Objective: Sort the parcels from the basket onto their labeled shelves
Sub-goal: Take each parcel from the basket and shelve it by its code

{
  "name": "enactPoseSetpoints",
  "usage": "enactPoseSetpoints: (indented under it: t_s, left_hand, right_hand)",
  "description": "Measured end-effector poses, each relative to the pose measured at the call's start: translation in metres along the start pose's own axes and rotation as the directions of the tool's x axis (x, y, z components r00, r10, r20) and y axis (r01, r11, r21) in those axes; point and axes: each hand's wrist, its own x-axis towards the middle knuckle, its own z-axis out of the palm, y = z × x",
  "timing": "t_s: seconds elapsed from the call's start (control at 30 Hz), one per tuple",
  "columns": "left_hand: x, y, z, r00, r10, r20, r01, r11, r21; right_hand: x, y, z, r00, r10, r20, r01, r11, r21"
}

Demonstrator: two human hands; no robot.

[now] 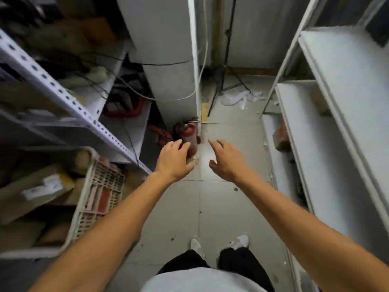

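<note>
A white plastic basket [99, 199] stands at the lower left, holding several brown cardboard parcels [37, 190] with white labels. White shelves [341, 127] run along the right side; a brown parcel [281, 138] lies on a low shelf and another small box [320, 102] one level higher. My left hand [175, 160] and my right hand [226, 160] reach forward over the floor, both empty with relaxed fingers. The left hand hovers to the right of the basket.
A grey perforated metal rack [69, 100] with cables and boxes fills the left. A red fire extinguisher [189, 133] stands by a white pillar [168, 60] ahead. A tripod [223, 81] and white scraps lie at the far end of the narrow tiled aisle [210, 207].
</note>
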Motion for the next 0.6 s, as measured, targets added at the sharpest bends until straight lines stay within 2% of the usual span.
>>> enactPoseSetpoints:
  t_s: [0.1,0.23,0.43,0.6]
  left_hand:
    - [-0.037,-0.071,-0.005,0.977,-0.212,-0.009,0.211,0.976,-0.057]
    - [-0.096,-0.141,-0.011,0.886,-0.464,-0.006,0.457,0.875,-0.162]
    - [-0.174,-0.210,-0.007,0.643,-0.765,0.022,0.739,0.613,-0.281]
    - [-0.200,-0.242,-0.004,0.443,-0.892,0.090,0.852,0.387,-0.353]
  right_hand:
    - [0.026,-0.077,0.014,0.980,-0.192,0.046,0.193,0.981,-0.020]
    - [0.045,-0.168,0.040,0.897,-0.416,0.148,0.422,0.906,-0.013]
    - [0.065,-0.274,0.077,0.686,-0.682,0.254,0.695,0.717,0.048]
    - [0.093,-0.335,0.097,0.558,-0.750,0.356,0.776,0.623,0.096]
